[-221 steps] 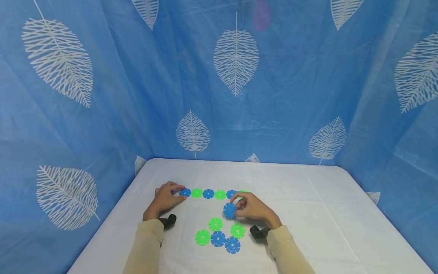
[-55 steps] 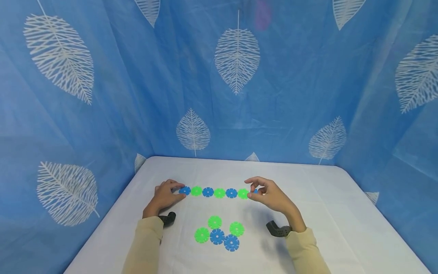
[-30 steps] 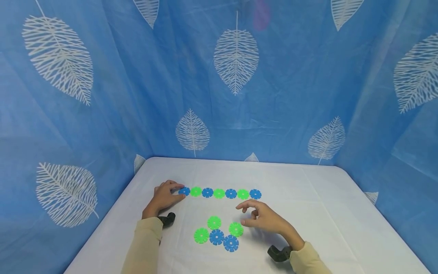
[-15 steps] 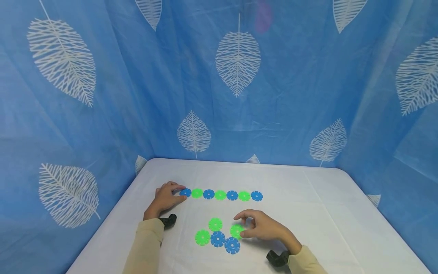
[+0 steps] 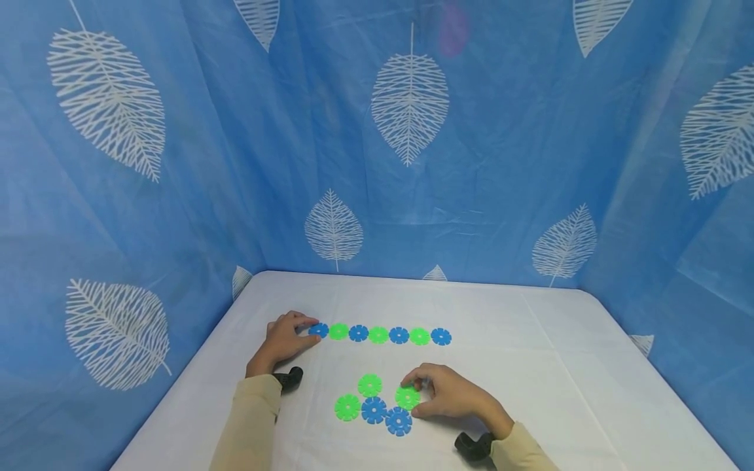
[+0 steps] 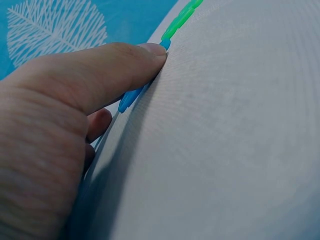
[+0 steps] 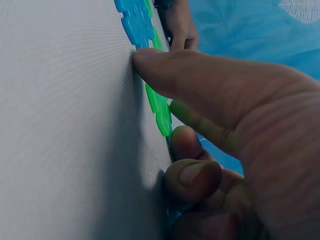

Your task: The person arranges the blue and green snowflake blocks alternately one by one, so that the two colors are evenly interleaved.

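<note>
My left hand [image 5: 287, 337] rests at the left end of a row of notched plastic building discs. Its thumb and forefinger hold the edges of the end blue disc [image 5: 319, 330], and in the left wrist view the thumb lies along that blue disc [image 6: 131, 98]. My right hand [image 5: 448, 392] is low over the loose discs nearer me, with thumb and forefinger round opposite edges of a green disc [image 5: 406, 396]. That green disc [image 7: 159, 111] lies flat on the table between the fingers in the right wrist view. Its right edge is partly hidden by the hand.
The row runs right in alternating green and blue, ending in a blue disc [image 5: 441, 336]. Beside the right hand lie two blue discs [image 5: 374, 410] and two more green discs [image 5: 347, 407]. A white cloth covers the table [image 5: 518, 340]; a blue leaf-patterned curtain [image 5: 471, 163] surrounds it.
A blue disc that the right hand carried now ends the row on the right. The right hand has left it, come back toward me and closed round a green disc. The left hand stays put.
</note>
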Available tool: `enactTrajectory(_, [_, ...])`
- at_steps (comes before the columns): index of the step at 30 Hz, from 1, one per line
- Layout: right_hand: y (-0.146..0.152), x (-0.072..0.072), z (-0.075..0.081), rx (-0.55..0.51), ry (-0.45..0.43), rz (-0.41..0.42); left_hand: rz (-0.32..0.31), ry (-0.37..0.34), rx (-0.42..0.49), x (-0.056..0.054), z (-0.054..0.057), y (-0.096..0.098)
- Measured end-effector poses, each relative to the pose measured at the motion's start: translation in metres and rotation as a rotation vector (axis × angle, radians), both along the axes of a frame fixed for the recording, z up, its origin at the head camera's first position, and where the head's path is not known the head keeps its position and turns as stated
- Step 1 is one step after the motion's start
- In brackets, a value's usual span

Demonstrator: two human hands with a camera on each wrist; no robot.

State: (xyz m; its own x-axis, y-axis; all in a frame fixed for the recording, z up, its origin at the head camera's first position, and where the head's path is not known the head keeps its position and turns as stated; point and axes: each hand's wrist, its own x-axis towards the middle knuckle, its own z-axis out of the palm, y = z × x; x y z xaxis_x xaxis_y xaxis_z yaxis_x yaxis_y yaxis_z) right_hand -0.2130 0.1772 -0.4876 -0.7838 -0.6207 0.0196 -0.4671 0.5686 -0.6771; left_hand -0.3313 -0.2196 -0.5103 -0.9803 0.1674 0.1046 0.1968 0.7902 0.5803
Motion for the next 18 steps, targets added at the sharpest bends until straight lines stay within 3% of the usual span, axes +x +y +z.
enactTrajectory(18, [-0.0028, 0.0012, 0.0018, 0.001, -0.012, -0.037, 0.011, -0.006, -0.005, -0.0002, 0.0006, -0.0001])
